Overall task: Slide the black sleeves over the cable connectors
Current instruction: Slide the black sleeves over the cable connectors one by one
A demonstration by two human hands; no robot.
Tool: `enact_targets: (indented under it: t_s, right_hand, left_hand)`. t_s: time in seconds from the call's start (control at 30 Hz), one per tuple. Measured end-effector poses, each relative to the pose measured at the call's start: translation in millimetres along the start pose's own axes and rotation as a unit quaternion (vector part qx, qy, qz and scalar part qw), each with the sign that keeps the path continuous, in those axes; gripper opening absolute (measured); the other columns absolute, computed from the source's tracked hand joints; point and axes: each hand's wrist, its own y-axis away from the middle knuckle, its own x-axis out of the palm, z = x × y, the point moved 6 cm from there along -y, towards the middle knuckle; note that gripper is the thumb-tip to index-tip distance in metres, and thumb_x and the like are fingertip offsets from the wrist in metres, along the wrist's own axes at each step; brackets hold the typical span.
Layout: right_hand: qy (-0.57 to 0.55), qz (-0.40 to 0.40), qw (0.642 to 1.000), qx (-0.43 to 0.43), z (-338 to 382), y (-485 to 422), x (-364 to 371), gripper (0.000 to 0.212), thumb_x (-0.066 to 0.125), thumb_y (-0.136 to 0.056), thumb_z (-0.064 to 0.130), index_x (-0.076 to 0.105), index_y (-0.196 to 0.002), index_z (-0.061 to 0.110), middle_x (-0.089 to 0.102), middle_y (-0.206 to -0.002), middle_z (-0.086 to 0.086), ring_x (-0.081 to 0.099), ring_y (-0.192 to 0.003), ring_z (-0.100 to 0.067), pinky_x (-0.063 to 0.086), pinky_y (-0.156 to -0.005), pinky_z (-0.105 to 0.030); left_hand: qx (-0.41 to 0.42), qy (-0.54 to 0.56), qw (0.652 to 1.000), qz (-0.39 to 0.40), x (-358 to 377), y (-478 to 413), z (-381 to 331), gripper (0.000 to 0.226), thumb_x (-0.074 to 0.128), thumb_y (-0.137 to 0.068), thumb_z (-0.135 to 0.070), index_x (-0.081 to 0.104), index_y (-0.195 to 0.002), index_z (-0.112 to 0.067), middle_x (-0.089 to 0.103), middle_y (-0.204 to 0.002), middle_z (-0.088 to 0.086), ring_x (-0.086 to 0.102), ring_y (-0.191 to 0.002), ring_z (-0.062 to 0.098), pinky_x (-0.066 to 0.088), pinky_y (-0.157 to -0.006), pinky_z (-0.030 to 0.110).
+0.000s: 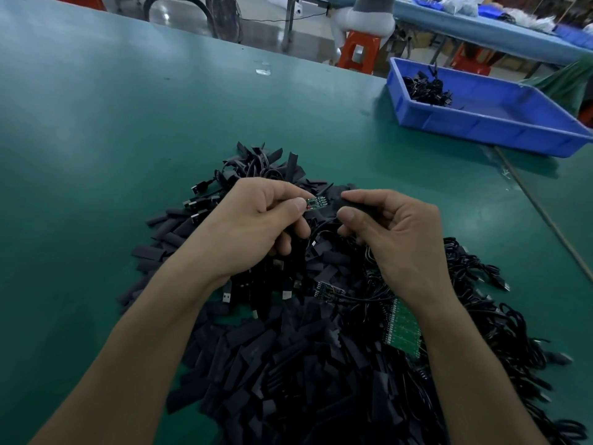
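Note:
My left hand (256,220) pinches a small green circuit-board connector (317,202) between thumb and fingers, above a pile of parts. My right hand (394,232) pinches a black sleeve (345,205) whose open end meets the right end of the board. A thin black cable (324,224) loops down between the two hands. Below them lies a heap of flat black sleeves (276,358), and black cables (500,316) with USB plugs are tangled on the right. Another bare connector board (327,290) rests in the pile.
A green panel of unseparated boards (402,329) lies beside my right forearm. A blue plastic tray (500,123) holding several black cables stands at the back right of the green table (112,123). Red stools (357,51) and a seated person are beyond the table's far edge.

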Motion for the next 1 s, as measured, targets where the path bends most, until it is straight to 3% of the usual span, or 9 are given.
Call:
enact_targets:
  t_s: [0.3, 0.6, 0.83, 1.0]
  right_hand:
    - [0.0, 0.002, 1.0, -0.004, 2.3, 0.1, 1.3, 0.015, 0.078, -0.085, 0.018, 0.073, -0.09, 0.031, 0.075, -0.073, 0.006, 0.073, -0.066, -0.014, 0.051, -0.061, -0.017]
    - [-0.051, 0.027, 0.998, 0.011, 8.5, 1.6, 4.1, 0.026, 0.079, -0.071, 0.026, 0.073, -0.097, 0.024, 0.076, -0.075, 0.007, 0.071, -0.063, -0.009, 0.051, -0.06, -0.013]
    - [-0.03, 0.009, 0.999, 0.006, 6.8, 2.0, 5.6, 0.025, 0.082, -0.075, 0.02, 0.073, -0.098, 0.026, 0.076, -0.078, 0.009, 0.072, -0.064, -0.008, 0.052, -0.061, -0.012]
    - [-0.021, 0.059, 0.998, 0.011, 6.4, 0.7, 6.0, 0.028, 0.081, -0.072, 0.028, 0.074, -0.099, 0.025, 0.077, -0.082, 0.005, 0.073, -0.065, -0.012, 0.052, -0.061, -0.013]
  left_hand:
    - [0.002, 0.01, 1.0, 0.012, 3.7, 1.7, -2.3, 0.024, 0.051, -0.104, -0.01, 0.069, -0.098, -0.025, 0.068, -0.063, -0.009, 0.053, -0.045, 0.002, 0.042, -0.048, 0.012]
    - [-0.01, 0.029, 1.0, -0.001, 2.4, 0.9, -2.0, 0.026, 0.049, -0.104, -0.009, 0.068, -0.097, -0.025, 0.063, -0.058, -0.011, 0.048, -0.043, 0.002, 0.04, -0.046, 0.013]
    - [-0.035, 0.044, 0.998, 0.015, 4.3, 1.3, 0.3, 0.023, 0.048, -0.105, -0.01, 0.069, -0.101, -0.019, 0.058, -0.055, -0.011, 0.045, -0.043, 0.003, 0.038, -0.045, 0.012]
    - [-0.034, 0.042, 0.998, 0.026, 4.5, 1.7, 0.6, 0.024, 0.047, -0.105, -0.01, 0.068, -0.101, -0.02, 0.056, -0.054, -0.012, 0.044, -0.044, 0.002, 0.037, -0.044, 0.012]
